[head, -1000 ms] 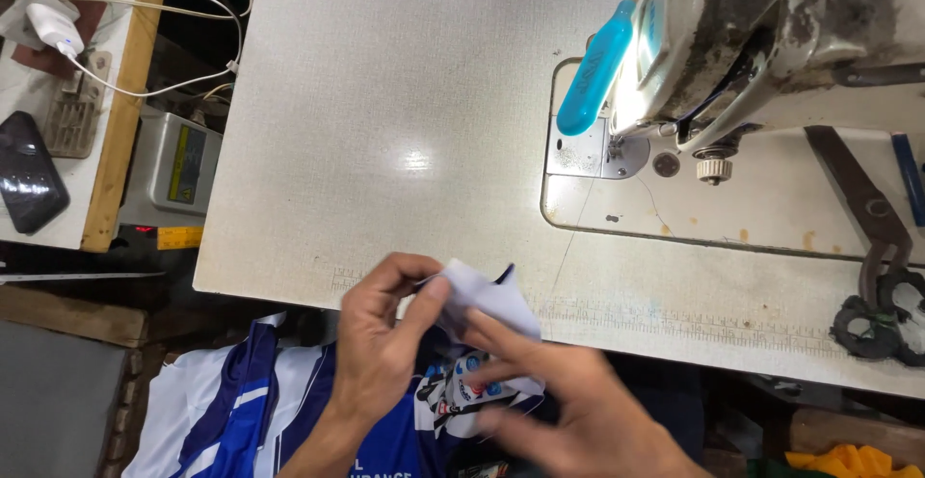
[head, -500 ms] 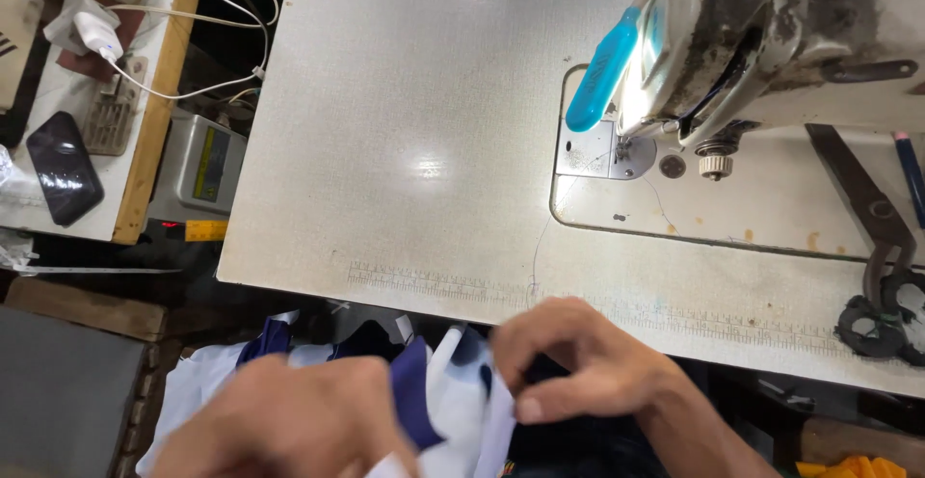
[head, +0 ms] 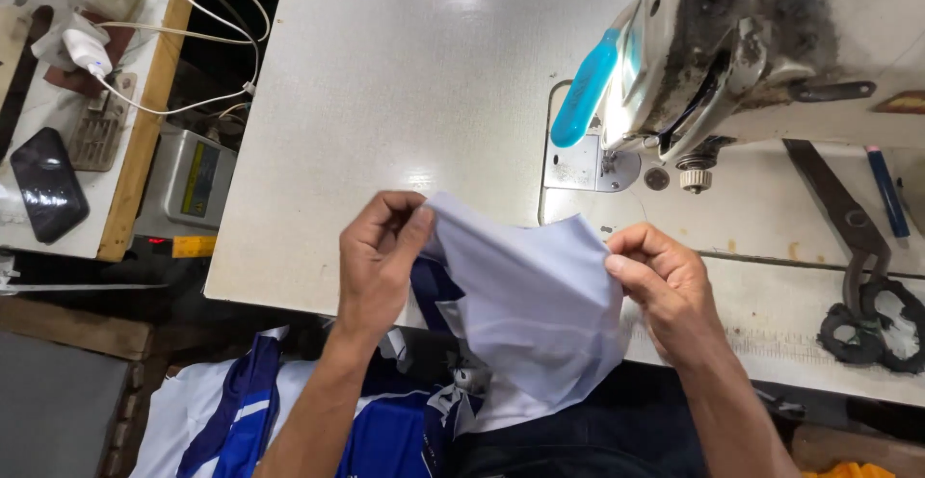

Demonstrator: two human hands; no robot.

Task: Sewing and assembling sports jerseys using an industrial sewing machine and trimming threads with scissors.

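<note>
- 2 bare hands in view, both the person's own; 1 piece of cloth held between them.
- Left hand (head: 378, 264): thumb and fingers pinched shut on the upper left corner of the pale lilac-grey fabric panel (head: 536, 306).
- Right hand (head: 665, 283): thumb and curled fingers pinched shut on the panel's upper right edge.
- Panel location: held up in the air over the near edge of the white speckled sewing table (head: 385, 102), in front of the person's lap, stretched between the 2 hands.
- Panel appearance: smooth, thin, matte; top edge dips in a shallow curve between the 2 grips; lower part narrows to a hanging point; 1 faint horizontal fold line across the middle; a dark blue strip shows behind its left side.
- 1 blue and white garment heap (head: 318, 420) lies below the table edge, under the left forearm.
- 1 worn off-white industrial sewing machine (head: 761, 44) stands at the table's far right, with 1 turquoise plastic lamp (head: 584, 91) on its head.
- 1 pair of dark metal shears (head: 853, 247) lies right of the right hand, well apart.
- 1 black phone (head: 48, 197) and 1 white charger plug (head: 85, 52) with cable rest on the side bench at left.
</note>
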